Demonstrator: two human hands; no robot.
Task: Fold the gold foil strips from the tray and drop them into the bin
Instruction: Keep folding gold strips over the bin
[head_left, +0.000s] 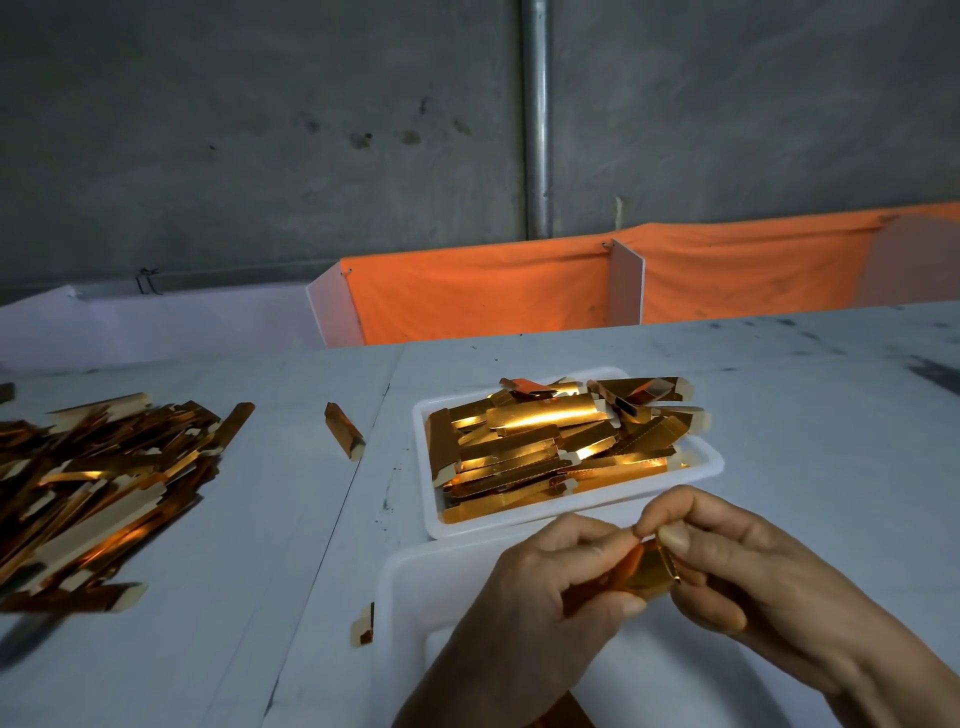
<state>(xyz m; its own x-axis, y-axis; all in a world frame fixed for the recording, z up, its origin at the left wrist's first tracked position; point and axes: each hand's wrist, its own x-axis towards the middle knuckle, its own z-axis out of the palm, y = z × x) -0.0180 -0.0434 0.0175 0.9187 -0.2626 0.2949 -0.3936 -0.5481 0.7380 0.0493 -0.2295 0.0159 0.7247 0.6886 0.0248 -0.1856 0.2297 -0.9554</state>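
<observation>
A: We've got one shiny gold foil strip (647, 571) pinched between both hands. Left hand (545, 587) is curled round its lower end, right hand (737, 566) nips the upper edge with thumb and fingertip. It sits just above the empty white plastic bin (410, 597) at the near edge of the grey tabletop (805, 415).

B: Risks?

A: Foil is slick and springy. If our pinch is off-centre, we judge the crease goes crooked or pops open.

B: Drop looks safe, bin's right below.

A: Mostly. Let go early and it could glance off the rim. One small gold folded piece (363, 623) already lies outside, just left of the bin.

B: Supply?

A: White rectangular tray (711, 462) behind the bin, heaped past its far rim. Careless reach may tip strips onto the tabletop.
</observation>
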